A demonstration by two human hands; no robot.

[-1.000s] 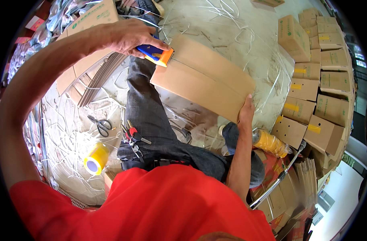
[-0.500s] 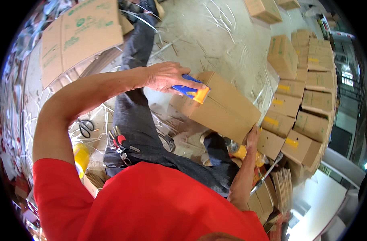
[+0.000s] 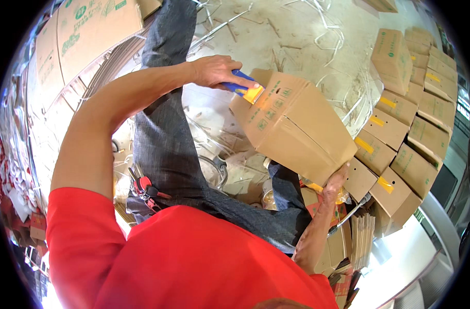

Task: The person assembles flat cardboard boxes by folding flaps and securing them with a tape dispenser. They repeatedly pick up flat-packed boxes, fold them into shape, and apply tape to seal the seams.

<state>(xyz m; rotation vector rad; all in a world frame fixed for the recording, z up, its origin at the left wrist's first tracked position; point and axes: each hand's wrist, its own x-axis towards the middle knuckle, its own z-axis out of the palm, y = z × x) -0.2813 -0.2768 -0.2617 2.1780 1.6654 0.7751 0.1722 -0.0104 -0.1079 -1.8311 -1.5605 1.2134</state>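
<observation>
Left grip: my left hand (image 3: 214, 71) is clenched around a blue and orange tape dispenser (image 3: 241, 86), its orange front end at the carton's left edge; whether it presses on the cardboard I cannot tell.
Right grip: my right hand (image 3: 337, 180) grasps the carton at its near right corner.
Carton: the brown carton (image 3: 309, 131) sits tilted between my hands, in the middle of the scene, right of my left leg. Green printed symbols and a small dark hole mark its left end, and a seam runs along its long face.
Legs: dark grey jeans (image 3: 168, 139), the left leg stretched toward the far side, the right one bent on the near side of the carton.
Waist: a bunch of keys (image 3: 148, 190) with red parts lies at my left hip.
Floor: the pale floor (image 3: 255, 44) beyond is strewn with white straps (image 3: 339, 41) and brown scraps.
Right side: rows of cartons (image 3: 398, 129), several with yellow tape strips, and a lone upright carton (image 3: 392, 56) just beside their far end.
Near right: a metal pole (image 3: 349, 214) and a sheaf of flat cardboard (image 3: 362, 239).
Far left: a pile of flattened cartons (image 3: 93, 33) with green print.
</observation>
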